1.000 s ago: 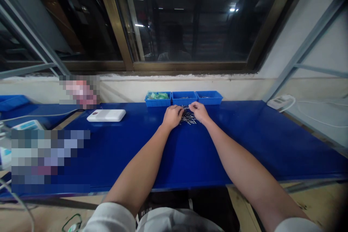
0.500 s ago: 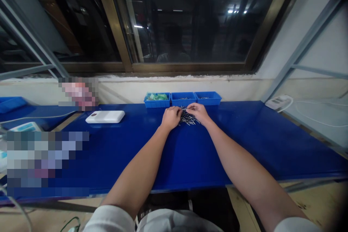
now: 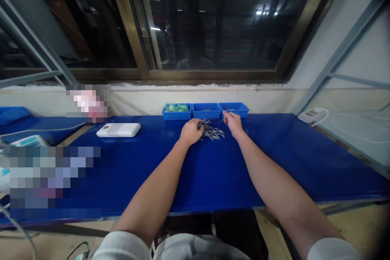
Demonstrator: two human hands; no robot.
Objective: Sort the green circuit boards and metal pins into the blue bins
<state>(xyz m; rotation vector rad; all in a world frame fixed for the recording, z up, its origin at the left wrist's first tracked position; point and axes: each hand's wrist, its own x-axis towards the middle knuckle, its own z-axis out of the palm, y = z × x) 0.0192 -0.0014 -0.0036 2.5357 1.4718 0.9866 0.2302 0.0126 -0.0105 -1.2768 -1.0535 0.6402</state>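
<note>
A loose pile of thin metal rods (image 3: 214, 132), perhaps screws or pins, lies on the blue table. Curled against the pile's left edge is my left hand (image 3: 190, 131), its fingertips closed together among the rods. What they hold, if anything, is hidden. My right hand (image 3: 234, 124) is apart from the pile, up and to its right, just in front of the right blue bin (image 3: 241, 113). Its thumb and fingers pinch a thin metal rod (image 3: 220, 121) that points left.
Beside the right bin stand a middle blue bin (image 3: 198, 114) with small metal pieces and a left blue bin (image 3: 168, 117) with green bags. A white power bank (image 3: 118, 130) lies to the left. A white power strip (image 3: 311, 115) sits at the far right. Behind is a window.
My right hand has moved from the pile to the right, towards the right bin, with a thin rod in its fingers. My left hand has stayed at the pile.
</note>
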